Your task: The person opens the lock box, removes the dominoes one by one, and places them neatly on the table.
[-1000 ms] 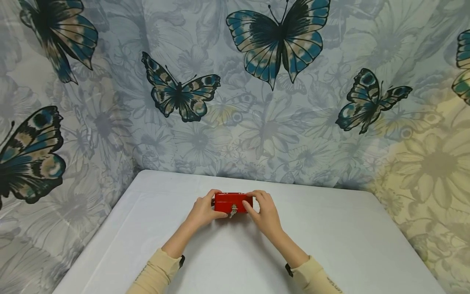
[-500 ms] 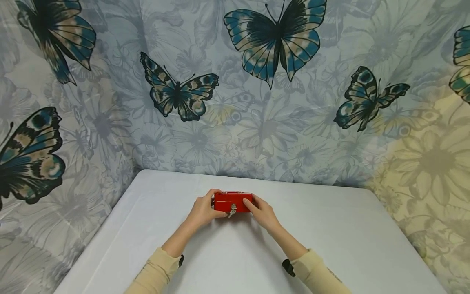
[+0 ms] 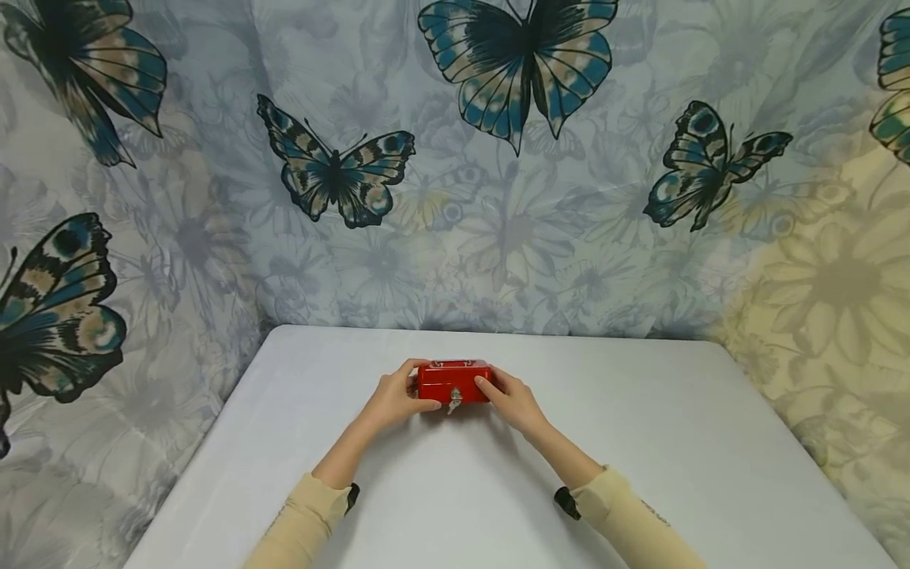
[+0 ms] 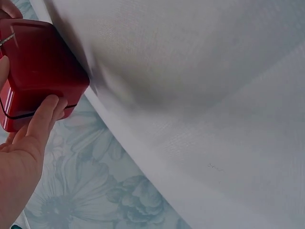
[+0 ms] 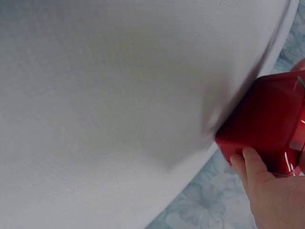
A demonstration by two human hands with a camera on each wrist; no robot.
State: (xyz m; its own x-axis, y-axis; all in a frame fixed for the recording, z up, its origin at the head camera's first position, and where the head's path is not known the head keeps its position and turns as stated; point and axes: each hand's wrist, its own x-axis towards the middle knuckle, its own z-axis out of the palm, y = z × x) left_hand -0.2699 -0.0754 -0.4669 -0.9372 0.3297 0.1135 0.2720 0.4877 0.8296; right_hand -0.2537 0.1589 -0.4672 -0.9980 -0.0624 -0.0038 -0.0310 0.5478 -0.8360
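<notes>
A small red metal cash box [image 3: 436,384] stands on the white table, its front towards me. A key [image 3: 454,401] hangs from the lock on that front, and a carrying handle lies along the lid. My left hand [image 3: 393,397] grips the left end, thumb at the lower front edge and fingers round the side. At the right end my right hand [image 3: 517,405] holds the box with its thumb on the front face. In the left wrist view, fingertips [image 4: 46,110] lie against the end of the box; the right wrist view has fingers [image 5: 253,162] on the opposite end.
A white cloth covers the table [image 3: 640,427]. Behind and on both sides hangs a floral backdrop [image 3: 512,261] with large printed butterflies. Dark bands [image 3: 566,503] show at the cuffs of the beige sleeves [image 3: 306,518].
My right hand's fingers have come down from the top of the box to its right side. The left hand keeps its hold. The head view has shifted slightly.
</notes>
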